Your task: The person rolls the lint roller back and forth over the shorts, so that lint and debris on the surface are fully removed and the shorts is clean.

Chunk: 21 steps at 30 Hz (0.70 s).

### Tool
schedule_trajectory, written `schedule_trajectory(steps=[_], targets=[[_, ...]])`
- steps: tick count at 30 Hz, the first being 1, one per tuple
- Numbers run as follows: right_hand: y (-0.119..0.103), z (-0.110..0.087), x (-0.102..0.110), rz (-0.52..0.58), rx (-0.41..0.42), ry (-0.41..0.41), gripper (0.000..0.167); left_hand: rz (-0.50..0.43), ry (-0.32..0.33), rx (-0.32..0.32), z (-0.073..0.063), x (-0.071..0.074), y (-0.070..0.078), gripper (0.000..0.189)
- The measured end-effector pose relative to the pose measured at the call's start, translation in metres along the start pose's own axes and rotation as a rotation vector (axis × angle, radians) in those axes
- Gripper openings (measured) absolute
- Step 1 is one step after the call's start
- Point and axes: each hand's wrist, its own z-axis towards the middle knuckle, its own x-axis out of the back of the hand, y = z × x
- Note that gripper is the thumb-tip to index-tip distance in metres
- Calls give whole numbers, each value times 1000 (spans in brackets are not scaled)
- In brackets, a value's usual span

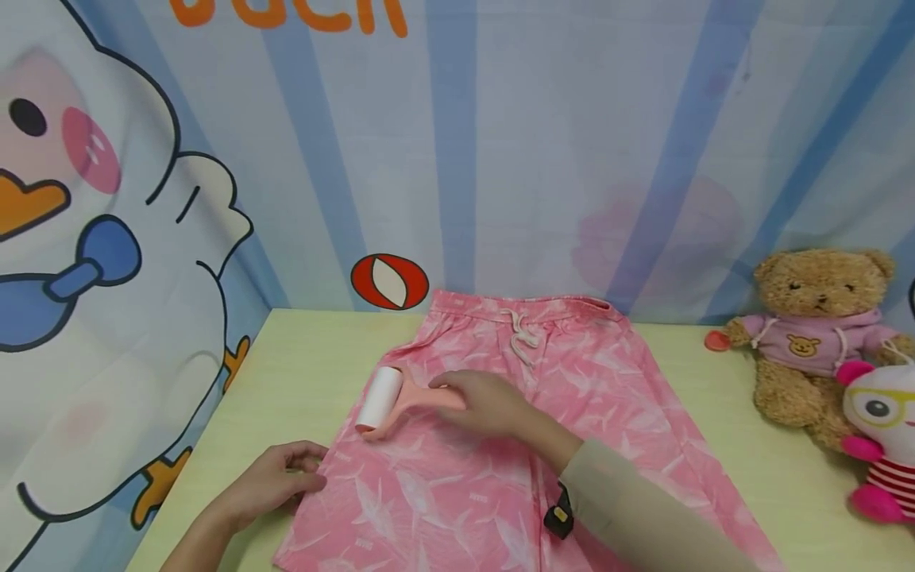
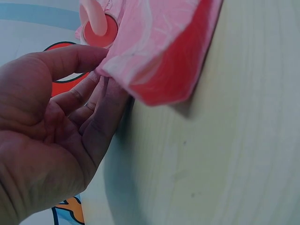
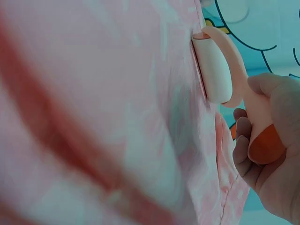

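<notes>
Pink shorts (image 1: 429, 492) with a pale leaf-like print and a white drawstring lie spread on the pale table, waistband toward the back. My right hand (image 1: 489, 403) grips the peach handle of a lint roller (image 1: 380, 399), whose white roll rests on the upper left part of the shorts. In the right wrist view the fingers of the right hand (image 3: 276, 136) wrap the handle, and the roll meets the fabric. My left hand (image 1: 268, 481) is at the left edge of the shorts; the left wrist view shows its thumb and fingers (image 2: 77, 61) pinching the fabric edge, slightly raised.
A teddy bear (image 1: 815, 334) in a lilac hoodie sits at the back right, with a white and pink plush toy (image 1: 886, 445) in front of it. Striped blue cloth (image 1: 522, 159) with a printed duck hangs behind the table (image 1: 322, 342) and along its left side.
</notes>
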Motion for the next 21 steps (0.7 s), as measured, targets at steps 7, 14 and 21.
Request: schedule_trajectory(steps=[7, 14, 21], targets=[[-11, 10, -7, 3, -7, -11, 37, 7, 11, 9, 2, -1, -3, 43], [-7, 8, -6, 30, -50, 36, 40, 8, 5, 12, 3, -1, -3, 43], [10, -1, 6, 59, -112, 96, 41, 12, 12, 18, 4, 0, -4, 43]])
